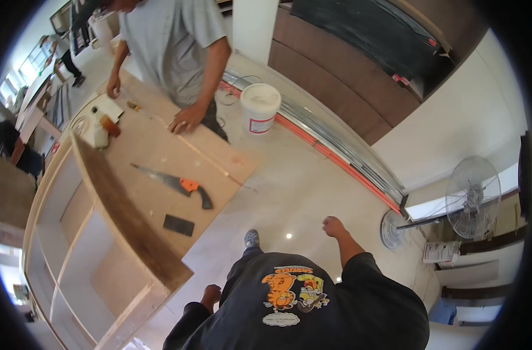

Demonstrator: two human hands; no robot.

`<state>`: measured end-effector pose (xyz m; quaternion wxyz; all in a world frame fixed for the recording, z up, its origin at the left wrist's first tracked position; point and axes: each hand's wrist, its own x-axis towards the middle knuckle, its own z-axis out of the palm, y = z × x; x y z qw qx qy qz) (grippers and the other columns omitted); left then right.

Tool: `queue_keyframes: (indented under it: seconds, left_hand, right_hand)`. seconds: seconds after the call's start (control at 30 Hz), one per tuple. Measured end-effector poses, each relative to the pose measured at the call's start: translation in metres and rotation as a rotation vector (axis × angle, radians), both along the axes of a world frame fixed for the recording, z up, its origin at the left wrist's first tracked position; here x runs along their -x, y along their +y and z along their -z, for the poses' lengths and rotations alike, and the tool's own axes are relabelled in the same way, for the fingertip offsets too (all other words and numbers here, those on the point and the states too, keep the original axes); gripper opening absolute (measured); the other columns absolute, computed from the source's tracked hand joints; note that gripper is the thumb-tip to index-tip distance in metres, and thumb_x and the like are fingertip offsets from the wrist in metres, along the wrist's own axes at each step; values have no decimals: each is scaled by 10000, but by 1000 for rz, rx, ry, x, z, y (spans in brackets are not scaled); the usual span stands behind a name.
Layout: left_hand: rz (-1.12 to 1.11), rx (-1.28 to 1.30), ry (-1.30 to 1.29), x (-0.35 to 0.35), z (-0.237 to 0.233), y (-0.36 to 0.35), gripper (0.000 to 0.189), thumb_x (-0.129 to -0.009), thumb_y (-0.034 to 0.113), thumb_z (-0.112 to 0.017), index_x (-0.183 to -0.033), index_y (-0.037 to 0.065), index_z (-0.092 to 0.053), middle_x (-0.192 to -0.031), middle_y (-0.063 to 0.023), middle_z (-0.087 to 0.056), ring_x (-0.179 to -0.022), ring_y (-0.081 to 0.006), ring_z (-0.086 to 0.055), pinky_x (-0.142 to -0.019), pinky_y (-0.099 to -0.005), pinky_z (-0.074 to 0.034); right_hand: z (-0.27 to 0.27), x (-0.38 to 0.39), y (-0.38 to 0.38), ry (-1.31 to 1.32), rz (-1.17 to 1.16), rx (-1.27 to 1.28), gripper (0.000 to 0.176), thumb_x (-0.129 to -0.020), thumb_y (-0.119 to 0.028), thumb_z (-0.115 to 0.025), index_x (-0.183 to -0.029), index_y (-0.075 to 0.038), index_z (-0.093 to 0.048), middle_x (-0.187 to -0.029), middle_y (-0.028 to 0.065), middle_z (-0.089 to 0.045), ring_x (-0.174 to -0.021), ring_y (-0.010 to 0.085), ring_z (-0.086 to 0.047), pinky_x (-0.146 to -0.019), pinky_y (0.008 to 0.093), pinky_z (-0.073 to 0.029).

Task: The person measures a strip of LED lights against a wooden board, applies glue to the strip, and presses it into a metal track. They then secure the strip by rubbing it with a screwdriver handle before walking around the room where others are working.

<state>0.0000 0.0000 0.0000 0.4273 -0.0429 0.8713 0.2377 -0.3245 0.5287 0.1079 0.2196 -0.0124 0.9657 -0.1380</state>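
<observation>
My right hand (334, 226) hangs out over the pale floor with its fingers curled into a loose fist and nothing seen in it. Low by my left side is my left hand (210, 294), partly hidden by the dark sleeve; its fingers look curled in, and no object shows there. Nearest to it is the end of a wooden cabinet frame (166, 274). On the board (155, 154) in front lie a handsaw (178, 184) with an orange and black handle and a dark flat rectangular block (178, 225). Neither hand touches them.
Across the board a person in a grey shirt (172, 52) leans with one hand on a thin wooden strip (204, 153). Bottles (105, 129) stand at the board's far left. A white bucket (260, 108), metal and red lengths (336, 151) and a fan (473, 195) line the wall.
</observation>
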Motion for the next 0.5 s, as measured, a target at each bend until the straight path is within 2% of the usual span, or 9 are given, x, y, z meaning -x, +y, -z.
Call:
queue_keyframes:
  seconds: [0.07,0.1,0.13,0.2,0.23,0.27,0.37,0.4,0.5]
  left_hand:
    - [218,32,-37,36,-51,38,328,-818,333,-585,-913,56,-732,-1016,-186,-686,-1029,-307,-637,-881,-413,-499]
    - [125,135,-63,102,-85,-39,359,-840,364,-568,-909,52,-731,-1018,-194,-682,-1025,-320,-635,-874,-421,-499]
    - [13,49,-61,119,-82,-9,393,-862,395,-551,-904,47,-729,-1019,-202,-679,-1021,-333,-633,-868,-430,-499]
    - [-192,37,-106,130,-84,26,475,-896,466,-510,-923,43,-725,-1043,-211,-670,-1035,-353,-623,-872,-443,-494]
    - [-266,104,-144,136,-86,32,521,-908,507,-486,-946,44,-722,-1065,-213,-664,-1053,-360,-614,-883,-448,-488]
    - [-341,168,-185,146,-91,37,567,-920,547,-462,-970,45,-720,-1088,-214,-658,-1071,-368,-605,-894,-453,-482]
    - [-659,210,-306,183,-135,68,832,-926,677,-238,-1208,-11,-611,-1295,-219,-561,-1255,-357,-497,-1052,-481,-342]
    - [-748,237,-217,174,-103,77,783,-927,672,-221,-1005,59,-702,-989,-175,-697,-1115,-335,-595,-1028,-483,-372]
    - [-587,196,127,167,-93,121,378,-899,275,-432,-1112,32,-628,-880,-185,-685,-921,-373,-650,-789,-492,-505]
  right_hand:
    - [-21,-34,73,68,68,-104,193,-699,-159,-658,-853,-52,-703,-912,151,-681,-903,312,-646,-815,402,-517]
    - [43,6,18,117,40,35,172,-697,-180,-655,-815,-61,-696,-861,134,-681,-858,303,-651,-767,409,-524]
    - [69,4,85,283,-466,-267,159,-672,-241,-658,-733,-97,-683,-766,105,-665,-769,283,-651,-673,422,-514]
    - [47,-8,123,-70,-539,-462,157,-676,-267,-642,-600,-131,-661,-716,49,-670,-723,229,-659,-640,424,-514]
    - [56,-12,125,-46,-577,-548,164,-726,-212,-619,-603,-110,-656,-711,52,-684,-686,213,-670,-650,408,-529]
    - [92,-12,143,-235,-233,-207,178,-764,-173,-604,-618,-82,-650,-719,92,-693,-657,229,-678,-619,381,-541]
    - [82,36,127,-21,-548,-307,242,-893,-264,-528,-847,-85,-685,-796,159,-681,-764,339,-659,-700,479,-512]
    - [73,65,111,-21,-595,-270,256,-915,-241,-492,-847,-72,-673,-771,164,-674,-731,345,-654,-679,490,-506]
    - [48,175,68,-149,-812,-45,302,-913,-263,-475,-850,-25,-649,-729,189,-659,-659,366,-637,-615,498,-495]
